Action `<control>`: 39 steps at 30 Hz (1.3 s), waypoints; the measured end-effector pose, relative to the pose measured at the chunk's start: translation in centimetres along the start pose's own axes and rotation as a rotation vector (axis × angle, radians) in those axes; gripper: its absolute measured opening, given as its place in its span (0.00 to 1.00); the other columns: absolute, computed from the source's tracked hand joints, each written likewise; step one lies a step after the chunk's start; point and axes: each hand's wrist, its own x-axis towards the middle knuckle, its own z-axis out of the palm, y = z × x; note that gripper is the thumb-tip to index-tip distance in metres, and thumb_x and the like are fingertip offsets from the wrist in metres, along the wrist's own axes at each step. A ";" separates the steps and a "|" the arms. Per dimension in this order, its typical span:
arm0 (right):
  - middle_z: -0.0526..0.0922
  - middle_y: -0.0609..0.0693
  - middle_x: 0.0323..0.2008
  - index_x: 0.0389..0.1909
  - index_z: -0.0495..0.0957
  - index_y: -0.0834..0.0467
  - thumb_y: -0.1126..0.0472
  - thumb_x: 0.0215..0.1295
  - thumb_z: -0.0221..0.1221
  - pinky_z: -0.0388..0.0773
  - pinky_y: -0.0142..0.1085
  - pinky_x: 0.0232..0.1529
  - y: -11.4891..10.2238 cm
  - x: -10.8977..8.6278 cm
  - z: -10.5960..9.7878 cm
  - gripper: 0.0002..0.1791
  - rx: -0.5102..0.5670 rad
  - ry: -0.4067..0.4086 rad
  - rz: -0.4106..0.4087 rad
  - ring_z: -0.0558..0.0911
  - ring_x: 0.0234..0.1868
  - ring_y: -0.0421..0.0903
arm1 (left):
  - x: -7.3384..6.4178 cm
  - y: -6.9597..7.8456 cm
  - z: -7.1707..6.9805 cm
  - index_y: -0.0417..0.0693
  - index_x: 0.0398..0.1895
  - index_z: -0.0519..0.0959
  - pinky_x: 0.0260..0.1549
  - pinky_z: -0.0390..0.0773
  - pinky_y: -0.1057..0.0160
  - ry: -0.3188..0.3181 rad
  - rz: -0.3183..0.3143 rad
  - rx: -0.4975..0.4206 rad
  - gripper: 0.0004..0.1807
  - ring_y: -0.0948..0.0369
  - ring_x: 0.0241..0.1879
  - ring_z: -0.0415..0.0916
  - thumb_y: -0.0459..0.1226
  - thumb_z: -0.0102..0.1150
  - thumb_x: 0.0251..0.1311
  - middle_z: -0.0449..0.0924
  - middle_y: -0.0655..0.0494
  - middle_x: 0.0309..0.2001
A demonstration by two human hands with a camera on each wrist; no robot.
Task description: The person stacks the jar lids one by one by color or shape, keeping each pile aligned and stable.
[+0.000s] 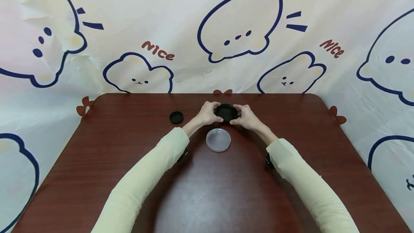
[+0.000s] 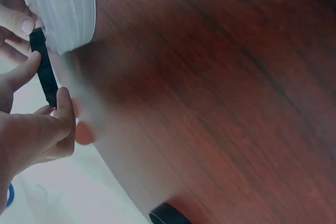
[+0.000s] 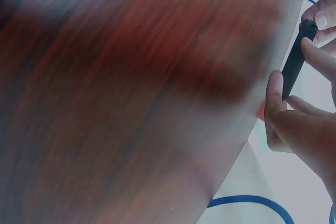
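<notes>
The left hand (image 1: 207,113) and right hand (image 1: 246,118) pinch a round, shallow, black, plastic-looking disc (image 1: 227,113) from opposite sides, between thumbs and fingers. It should be light, stiff, perhaps slippery; gripping round its edge seems surest.

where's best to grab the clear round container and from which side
Probably by its side wall, thumb and fingers on opposite sides, coming in from the person's near side. The clear round container stands upright, its wall exposed all round, while the left hand and right hand hold the black round piece just beyond it.
</notes>
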 end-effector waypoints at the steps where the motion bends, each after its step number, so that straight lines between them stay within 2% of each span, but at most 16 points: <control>1: 0.54 0.70 0.65 0.70 0.55 0.72 0.68 0.58 0.66 0.74 0.47 0.51 -0.1 0.1 0.1 0.42 0.002 -0.001 -0.001 0.74 0.55 0.60 | 0.0 -0.1 -0.1 0.36 0.68 0.64 0.56 0.69 0.56 -0.001 -0.001 -0.005 0.37 0.49 0.60 0.66 0.32 0.68 0.56 0.65 0.39 0.62; 18: 0.53 0.69 0.64 0.70 0.56 0.70 0.68 0.58 0.66 0.72 0.46 0.54 -1.3 2.3 2.1 0.42 0.008 -0.055 0.001 0.71 0.56 0.58 | -0.4 -2.4 -1.3 0.37 0.68 0.65 0.58 0.67 0.55 0.032 -0.076 0.032 0.37 0.49 0.62 0.63 0.32 0.69 0.55 0.66 0.40 0.62; 25: 0.57 0.68 0.63 0.70 0.56 0.70 0.66 0.59 0.66 0.71 0.47 0.54 -1.7 2.6 2.4 0.42 -0.039 -0.059 0.016 0.68 0.56 0.59 | -0.8 -2.6 -1.5 0.35 0.69 0.63 0.59 0.66 0.54 0.026 -0.093 0.035 0.37 0.48 0.62 0.61 0.33 0.68 0.57 0.65 0.39 0.63; 32: 0.56 0.69 0.64 0.70 0.56 0.70 0.66 0.59 0.66 0.69 0.47 0.57 -1.9 2.9 2.5 0.41 -0.082 -0.083 0.009 0.67 0.58 0.59 | -1.0 -2.4 -1.5 0.34 0.69 0.62 0.59 0.64 0.53 0.018 -0.102 0.078 0.37 0.48 0.63 0.59 0.33 0.67 0.58 0.62 0.38 0.64; 39: 0.58 0.68 0.61 0.70 0.57 0.69 0.66 0.58 0.67 0.70 0.46 0.55 -2.0 2.8 2.7 0.42 -0.095 -0.073 0.030 0.67 0.56 0.58 | -1.0 -2.5 -1.2 0.35 0.68 0.64 0.57 0.66 0.53 0.032 -0.117 0.077 0.36 0.48 0.60 0.62 0.33 0.68 0.57 0.63 0.37 0.61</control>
